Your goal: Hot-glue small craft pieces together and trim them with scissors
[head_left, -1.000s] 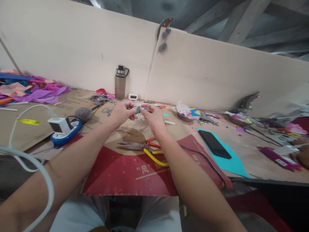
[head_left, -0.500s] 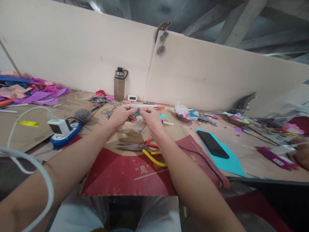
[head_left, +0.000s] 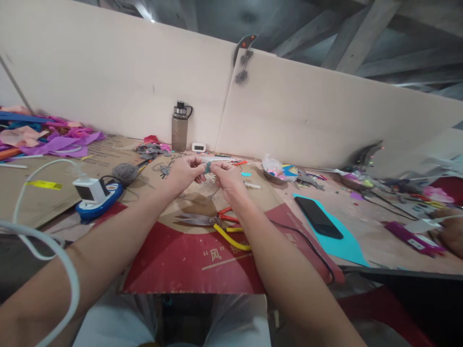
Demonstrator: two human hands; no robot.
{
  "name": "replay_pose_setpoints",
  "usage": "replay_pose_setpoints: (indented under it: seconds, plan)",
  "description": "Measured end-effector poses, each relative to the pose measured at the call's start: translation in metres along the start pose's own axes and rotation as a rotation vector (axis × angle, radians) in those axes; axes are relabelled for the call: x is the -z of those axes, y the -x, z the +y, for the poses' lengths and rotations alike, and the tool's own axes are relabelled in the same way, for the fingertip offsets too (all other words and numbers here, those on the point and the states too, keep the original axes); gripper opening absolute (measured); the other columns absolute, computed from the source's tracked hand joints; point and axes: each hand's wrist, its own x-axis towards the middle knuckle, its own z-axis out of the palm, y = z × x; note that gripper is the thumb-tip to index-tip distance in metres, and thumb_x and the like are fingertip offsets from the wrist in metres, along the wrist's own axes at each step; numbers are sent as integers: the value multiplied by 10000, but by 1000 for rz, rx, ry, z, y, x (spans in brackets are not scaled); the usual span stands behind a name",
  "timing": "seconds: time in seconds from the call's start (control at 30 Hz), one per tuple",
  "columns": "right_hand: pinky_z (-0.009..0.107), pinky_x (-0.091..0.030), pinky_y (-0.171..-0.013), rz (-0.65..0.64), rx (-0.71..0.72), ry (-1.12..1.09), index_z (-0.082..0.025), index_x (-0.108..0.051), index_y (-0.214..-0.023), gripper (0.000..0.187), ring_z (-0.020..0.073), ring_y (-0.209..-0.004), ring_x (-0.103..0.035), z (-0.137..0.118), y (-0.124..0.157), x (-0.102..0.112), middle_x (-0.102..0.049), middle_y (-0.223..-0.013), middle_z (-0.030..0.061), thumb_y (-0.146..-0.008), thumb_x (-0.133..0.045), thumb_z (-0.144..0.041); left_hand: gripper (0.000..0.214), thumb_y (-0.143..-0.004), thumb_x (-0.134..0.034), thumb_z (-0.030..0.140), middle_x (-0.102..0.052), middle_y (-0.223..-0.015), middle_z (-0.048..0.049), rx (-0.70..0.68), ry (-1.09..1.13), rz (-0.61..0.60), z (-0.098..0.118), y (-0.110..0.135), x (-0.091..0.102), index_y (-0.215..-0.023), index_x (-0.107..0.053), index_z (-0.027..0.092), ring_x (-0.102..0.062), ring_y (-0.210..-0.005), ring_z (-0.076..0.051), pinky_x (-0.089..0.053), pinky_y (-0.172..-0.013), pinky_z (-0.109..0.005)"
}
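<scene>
Both my hands meet above the middle of the cardboard-covered table (head_left: 54, 202). My left hand (head_left: 183, 174) and my right hand (head_left: 227, 177) are closed in a pinch on a small teal piece (head_left: 207, 167) held between their fingertips. Under my wrists lie scissors with yellow and red handles (head_left: 217, 225) on a red printed cardboard sheet (head_left: 188, 260). A grey ball of yarn (head_left: 124, 173) rests to the left of my left hand.
A water bottle (head_left: 179, 126) stands by the back board. A white charger on a blue block (head_left: 94, 193) and white cable sit left. A black phone (head_left: 318, 217) lies on a cyan sheet, right. Purple and pink scraps (head_left: 54, 137) pile far left. Another person's hand (head_left: 450, 233) shows far right.
My hands stay pinched together on the teal piece, shifting only slightly; the view has drifted a little.
</scene>
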Motion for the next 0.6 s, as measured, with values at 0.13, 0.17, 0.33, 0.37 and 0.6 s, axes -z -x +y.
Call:
replay_pose_setpoints:
  seconds: [0.13,0.17,0.33,0.37,0.6]
  plan:
    - [218,-165,-393,22,-19,-44,-187,-530,-606,133,41,-396,-222,-1,0,0,-363,-448,-100,-577,-615,-285,142,-733,-654,262,-587,-523,1,50,63,-43,1,0,0,-728,-600,131,-542,-447,-68,-421,-456,-165]
    - [218,-167,-393,30,-27,-54,-189,-525,-609,130,43,-399,-222,-1,0,1,-362,-450,-101,-575,-612,-280,146,-731,-659,259,-590,-528,-3,83,110,-67,1,0,1,-730,-601,125,-546,-454,-69,-425,-460,-164]
    - [213,-160,-383,18,-87,-110,-196,-477,-587,145,48,-400,-203,-2,-2,5,-304,-433,-105,-577,-608,-259,146,-727,-656,204,-658,-667,-61,223,298,-190,9,-2,8,-814,-629,90,-630,-587,-106,-502,-570,-202]
    - [211,-148,-380,12,-100,-122,-197,-464,-579,153,46,-397,-188,-2,-1,5,-287,-429,-107,-579,-607,-253,151,-728,-648,194,-667,-693,-72,229,309,-189,11,-2,9,-832,-634,86,-643,-610,-118,-512,-588,-215]
    - [211,-167,-384,14,-74,-87,-198,-438,-547,159,45,-394,-195,-3,0,5,-299,-424,-104,-587,-589,-229,209,-721,-646,272,-664,-686,-85,215,238,-100,17,1,8,-818,-644,87,-647,-593,-146,-500,-524,-224]
